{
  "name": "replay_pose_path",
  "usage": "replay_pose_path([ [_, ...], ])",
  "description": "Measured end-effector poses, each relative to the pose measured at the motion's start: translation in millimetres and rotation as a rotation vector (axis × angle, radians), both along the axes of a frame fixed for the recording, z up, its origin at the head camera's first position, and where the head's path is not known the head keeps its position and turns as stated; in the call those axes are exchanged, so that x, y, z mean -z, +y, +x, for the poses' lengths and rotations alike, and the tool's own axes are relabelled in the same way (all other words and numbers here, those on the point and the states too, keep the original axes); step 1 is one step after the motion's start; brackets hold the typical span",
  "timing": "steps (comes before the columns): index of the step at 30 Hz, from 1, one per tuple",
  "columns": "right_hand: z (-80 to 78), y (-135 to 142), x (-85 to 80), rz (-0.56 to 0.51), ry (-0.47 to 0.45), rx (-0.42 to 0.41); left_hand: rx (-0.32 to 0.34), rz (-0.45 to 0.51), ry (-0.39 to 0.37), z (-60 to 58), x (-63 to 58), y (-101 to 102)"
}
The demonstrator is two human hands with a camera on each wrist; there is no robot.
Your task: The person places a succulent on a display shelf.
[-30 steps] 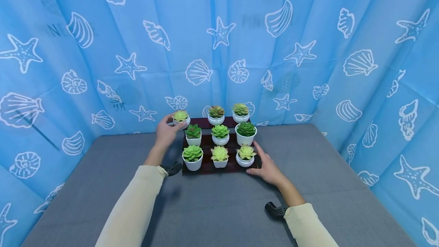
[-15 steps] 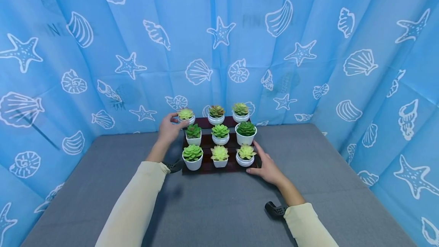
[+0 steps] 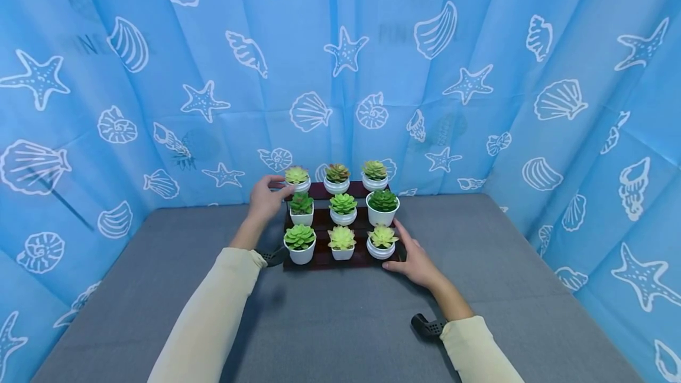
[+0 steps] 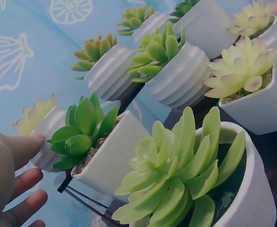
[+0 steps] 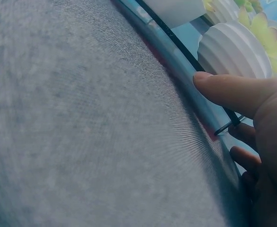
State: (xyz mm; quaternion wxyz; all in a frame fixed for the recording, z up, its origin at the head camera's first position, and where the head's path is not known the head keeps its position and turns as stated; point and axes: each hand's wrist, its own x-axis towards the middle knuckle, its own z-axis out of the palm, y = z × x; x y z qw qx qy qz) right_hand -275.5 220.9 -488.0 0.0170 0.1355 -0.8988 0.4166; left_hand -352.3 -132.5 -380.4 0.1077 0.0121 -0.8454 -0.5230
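Observation:
A tiered dark-red display stand (image 3: 356, 261) holds several potted succulents. My left hand (image 3: 264, 198) is at the back left corner, its thumb touching a white ribbed pot with a pale yellow-green succulent (image 3: 298, 177). In the left wrist view the thumb (image 4: 27, 147) meets that pot's side, while the other fingers (image 4: 27, 182) stay spread apart from it; the index fingertip is hidden. My right hand (image 3: 417, 260) grips the stand's front right corner. In the right wrist view its thumb (image 5: 223, 87) lies at the stand's black edge (image 5: 178, 45), beside a ribbed white pot (image 5: 233, 49).
The stand rests on a grey cloth-covered table (image 3: 340, 324). Behind it hangs a blue curtain (image 3: 255, 105) printed with white shells and starfish. A green succulent in a square pot (image 3: 301, 207) stands just in front of the left hand's pot.
The pale succulent's pot has moved right, from beyond the stand's left end onto its back tier. My left hand moved right, then nearly stopped as the pot shifted further. The right hand has stayed still.

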Motion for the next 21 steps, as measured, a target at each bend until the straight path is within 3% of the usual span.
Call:
replay_pose_path([
  [9, 0.7, -2, -2.7, -0.016, 0.001, -0.025, 0.117, -0.013, 0.03, 2.1, 2.7, -17],
  [16, -0.9, 1, -3.5, -0.027, 0.009, -0.034, 0.136, -0.048, 0.064, 15.4, 7.1, -33],
  [21, 1.0, 9, -5.3, -0.09, 0.006, -0.039, 0.144, -0.128, 0.08, 23.8, 19.9, -45],
])
